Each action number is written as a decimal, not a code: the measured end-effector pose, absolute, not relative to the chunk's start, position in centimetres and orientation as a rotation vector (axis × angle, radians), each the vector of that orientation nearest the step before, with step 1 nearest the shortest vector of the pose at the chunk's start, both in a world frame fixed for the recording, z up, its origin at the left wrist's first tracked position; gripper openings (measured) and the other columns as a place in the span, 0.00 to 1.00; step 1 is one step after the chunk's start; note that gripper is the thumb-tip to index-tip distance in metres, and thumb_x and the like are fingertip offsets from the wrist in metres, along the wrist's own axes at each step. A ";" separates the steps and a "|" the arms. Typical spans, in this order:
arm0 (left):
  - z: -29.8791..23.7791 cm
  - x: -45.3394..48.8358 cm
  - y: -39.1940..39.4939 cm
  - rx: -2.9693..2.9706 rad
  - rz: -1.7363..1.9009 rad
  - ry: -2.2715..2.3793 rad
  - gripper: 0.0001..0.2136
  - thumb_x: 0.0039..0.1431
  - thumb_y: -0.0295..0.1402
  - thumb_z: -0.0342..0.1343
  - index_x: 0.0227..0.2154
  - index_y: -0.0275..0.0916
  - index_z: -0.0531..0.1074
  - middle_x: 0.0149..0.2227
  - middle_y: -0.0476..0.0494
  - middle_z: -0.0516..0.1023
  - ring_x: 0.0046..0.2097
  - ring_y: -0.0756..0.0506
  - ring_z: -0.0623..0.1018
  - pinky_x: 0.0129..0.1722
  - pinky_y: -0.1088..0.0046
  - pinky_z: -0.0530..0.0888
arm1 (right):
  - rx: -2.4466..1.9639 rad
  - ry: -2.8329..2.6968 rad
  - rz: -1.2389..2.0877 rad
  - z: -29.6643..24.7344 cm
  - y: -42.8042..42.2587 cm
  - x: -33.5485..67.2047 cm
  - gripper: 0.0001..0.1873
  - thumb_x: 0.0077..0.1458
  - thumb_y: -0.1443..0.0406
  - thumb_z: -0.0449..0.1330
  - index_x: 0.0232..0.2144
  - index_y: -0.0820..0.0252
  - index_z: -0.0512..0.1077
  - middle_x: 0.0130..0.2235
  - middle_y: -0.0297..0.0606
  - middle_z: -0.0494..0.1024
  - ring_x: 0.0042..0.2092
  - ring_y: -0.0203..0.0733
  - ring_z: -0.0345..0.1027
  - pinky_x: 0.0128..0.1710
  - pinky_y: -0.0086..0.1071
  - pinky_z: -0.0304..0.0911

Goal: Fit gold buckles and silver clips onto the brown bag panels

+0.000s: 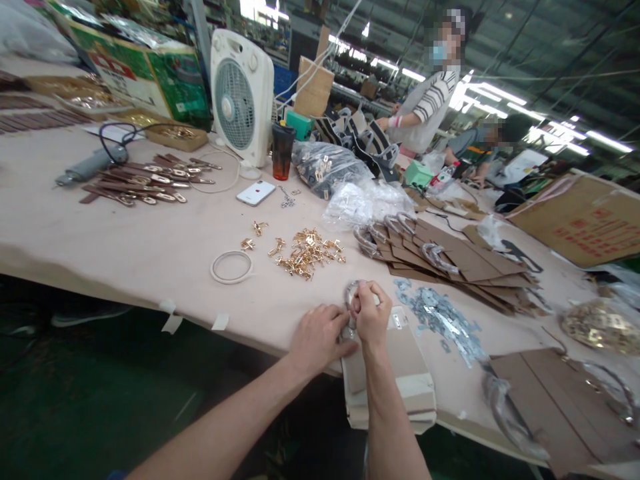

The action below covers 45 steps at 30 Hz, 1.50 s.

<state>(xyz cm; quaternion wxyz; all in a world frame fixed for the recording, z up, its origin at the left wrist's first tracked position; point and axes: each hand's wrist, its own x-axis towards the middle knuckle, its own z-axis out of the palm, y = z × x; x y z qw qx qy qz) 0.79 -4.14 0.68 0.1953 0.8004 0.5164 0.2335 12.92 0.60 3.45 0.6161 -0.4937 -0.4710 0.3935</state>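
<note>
My right hand (pixel 373 310) is closed in a fist, and what it grips is hidden inside the fingers. Right against it, my left hand (pixel 320 337) has its fingers bent and thumb out, pinching at a small spot that I cannot make out. A curved, plastic-wrapped bag handle (pixel 351 291) shows just behind both hands. Beneath them lies a beige board block (pixel 407 363) at the table's front edge, with a small metal plate (pixel 398 320) on its top corner. Flat silver metal plates (pixel 440 313) are heaped to the right, gold metal fittings (pixel 307 253) beyond the hands.
Brown bag panels with handles (pixel 465 250) are stacked at right; another panel (pixel 555 400) lies nearer. Tape roll (pixel 231 267), phone (pixel 256 193), tumbler (pixel 283 152), fan (pixel 241 97), electric screwdriver (pixel 93 165) and brown straps (pixel 145 180) stand or lie leftward. Two people work beyond.
</note>
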 end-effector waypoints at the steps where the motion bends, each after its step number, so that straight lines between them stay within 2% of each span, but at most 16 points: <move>1: 0.7 0.8 -4.1 2.243 0.653 1.450 0.20 0.58 0.46 0.68 0.51 0.47 0.74 0.48 0.45 0.78 0.50 0.39 0.75 0.48 0.61 0.71 | -1.136 -1.080 0.911 3.4 0.7 12.9 0.23 0.60 0.52 0.64 0.22 0.58 0.64 0.15 0.22 0.59 0.16 0.28 0.51 0.14 0.23 0.47; 9: 0.5 0.4 -4.3 2.275 0.679 1.407 0.24 0.58 0.47 0.69 0.55 0.47 0.73 0.49 0.46 0.77 0.51 0.39 0.74 0.48 0.61 0.72 | -1.046 -0.863 1.018 2.9 1.0 13.6 0.21 0.60 0.53 0.64 0.24 0.57 0.63 0.15 0.19 0.54 0.15 0.27 0.45 0.13 0.22 0.42; 14: 0.7 0.4 -4.7 2.299 0.661 1.393 0.24 0.61 0.45 0.66 0.57 0.45 0.71 0.51 0.43 0.76 0.51 0.39 0.73 0.50 0.60 0.73 | -1.096 -1.018 0.929 2.7 -0.6 13.0 0.22 0.62 0.53 0.63 0.22 0.57 0.64 0.16 0.23 0.59 0.16 0.29 0.50 0.14 0.24 0.47; 18: 0.7 0.3 -4.8 2.290 0.694 1.386 0.23 0.63 0.45 0.65 0.58 0.47 0.70 0.53 0.43 0.74 0.52 0.39 0.72 0.51 0.61 0.73 | -1.032 -0.994 0.868 2.9 -1.5 13.1 0.22 0.63 0.54 0.62 0.21 0.57 0.63 0.16 0.22 0.58 0.16 0.29 0.51 0.15 0.24 0.49; 24: 0.5 0.1 -4.9 2.266 0.720 1.399 0.30 0.55 0.46 0.70 0.59 0.49 0.69 0.55 0.41 0.71 0.55 0.37 0.71 0.54 0.58 0.73 | -0.777 -0.967 0.737 5.1 -1.9 14.0 0.20 0.65 0.57 0.59 0.23 0.56 0.63 0.17 0.22 0.56 0.15 0.28 0.47 0.14 0.23 0.45; 29: 0.6 0.0 -4.9 2.270 0.737 1.373 0.25 0.59 0.46 0.67 0.58 0.49 0.71 0.54 0.41 0.72 0.53 0.38 0.71 0.54 0.58 0.72 | -0.913 -1.037 0.838 3.6 -2.4 13.2 0.23 0.64 0.56 0.60 0.21 0.56 0.59 0.17 0.23 0.57 0.16 0.29 0.50 0.15 0.24 0.47; 36: 0.4 0.0 -4.8 2.271 0.748 1.387 0.30 0.54 0.45 0.71 0.58 0.47 0.70 0.54 0.41 0.72 0.54 0.37 0.71 0.53 0.57 0.74 | -0.776 -0.996 0.711 5.0 -2.4 13.4 0.20 0.64 0.58 0.60 0.22 0.55 0.60 0.17 0.22 0.56 0.16 0.30 0.50 0.17 0.26 0.47; 41: 0.7 -0.1 -4.8 2.273 0.774 1.317 0.20 0.59 0.38 0.66 0.55 0.48 0.73 0.53 0.41 0.74 0.53 0.38 0.73 0.54 0.58 0.74 | -0.988 -1.001 0.817 3.0 -2.5 12.2 0.23 0.61 0.54 0.62 0.21 0.55 0.60 0.16 0.23 0.58 0.17 0.31 0.51 0.18 0.27 0.51; 43: 0.0 0.0 -4.8 2.276 0.814 1.297 0.21 0.60 0.38 0.64 0.56 0.49 0.73 0.53 0.41 0.75 0.53 0.37 0.74 0.54 0.56 0.74 | -0.985 -0.948 0.852 2.0 -2.7 12.4 0.23 0.62 0.52 0.61 0.21 0.55 0.60 0.16 0.22 0.58 0.17 0.30 0.50 0.18 0.26 0.51; 45: -1.3 0.1 -4.2 2.280 0.865 1.285 0.23 0.62 0.42 0.63 0.59 0.48 0.71 0.55 0.39 0.76 0.53 0.36 0.75 0.55 0.54 0.75 | -0.944 -0.827 0.858 1.6 -2.9 13.5 0.24 0.62 0.51 0.61 0.22 0.55 0.59 0.15 0.21 0.57 0.16 0.29 0.48 0.16 0.25 0.48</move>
